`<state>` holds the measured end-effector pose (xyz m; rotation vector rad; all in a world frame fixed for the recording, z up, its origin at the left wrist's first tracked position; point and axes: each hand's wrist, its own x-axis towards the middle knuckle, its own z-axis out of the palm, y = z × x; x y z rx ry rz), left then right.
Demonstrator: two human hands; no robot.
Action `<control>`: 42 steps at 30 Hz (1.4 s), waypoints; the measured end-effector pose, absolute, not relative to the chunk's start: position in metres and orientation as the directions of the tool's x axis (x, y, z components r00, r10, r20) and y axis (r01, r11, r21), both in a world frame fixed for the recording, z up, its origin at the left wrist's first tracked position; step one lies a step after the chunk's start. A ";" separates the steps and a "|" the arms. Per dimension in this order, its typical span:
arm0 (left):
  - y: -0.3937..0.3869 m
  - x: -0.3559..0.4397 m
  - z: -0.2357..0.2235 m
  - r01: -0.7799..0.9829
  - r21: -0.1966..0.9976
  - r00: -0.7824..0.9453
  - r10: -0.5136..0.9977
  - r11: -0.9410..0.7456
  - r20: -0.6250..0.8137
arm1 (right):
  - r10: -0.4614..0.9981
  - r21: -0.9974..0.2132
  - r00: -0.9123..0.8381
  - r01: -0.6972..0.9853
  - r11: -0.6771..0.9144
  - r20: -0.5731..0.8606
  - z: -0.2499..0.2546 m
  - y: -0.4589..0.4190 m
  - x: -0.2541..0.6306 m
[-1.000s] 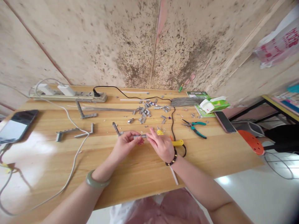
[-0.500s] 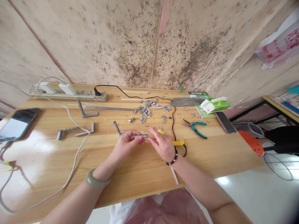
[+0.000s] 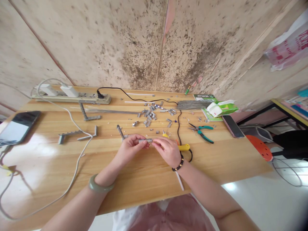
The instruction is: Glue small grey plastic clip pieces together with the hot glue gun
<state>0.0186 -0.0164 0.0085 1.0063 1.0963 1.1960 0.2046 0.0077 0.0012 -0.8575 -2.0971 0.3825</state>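
Observation:
My left hand pinches a small grey strip-like piece between thumb and fingers, above the table's middle. At the strip's right end, the thumb and fingertips of my right hand are closed together. Whether a second small piece is inside that pinch is hidden. Just left of my left hand, a jointed grey strip stands up at an angle, its lower end partly covered by the fingers. A yellow glue gun lies partly hidden behind my right hand. Beyond my hands is a pile of small grey pieces.
Teal-handled pliers lie right of my hands, near a bundle of thin wires and a tissue pack. Grey jointed strips, a white cable and a phone are at left. A power strip lies along the wall.
My right hand's fingers, spread before, have closed and come to the strip's right end. A small grey piece now shows on the table just beyond that hand. My left hand keeps its hold.

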 end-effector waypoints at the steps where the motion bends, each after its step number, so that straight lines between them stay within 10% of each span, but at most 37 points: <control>1: -0.016 0.019 0.008 -0.181 0.978 0.041 0.994 0.105 -0.100 | 0.696 -0.537 -0.434 0.443 0.718 0.572 0.000 0.008 0.205; 42: -0.018 0.017 0.006 -0.146 0.986 0.051 0.996 0.083 -0.077 | 0.643 -0.440 -0.479 0.475 0.762 0.597 0.002 0.006 0.205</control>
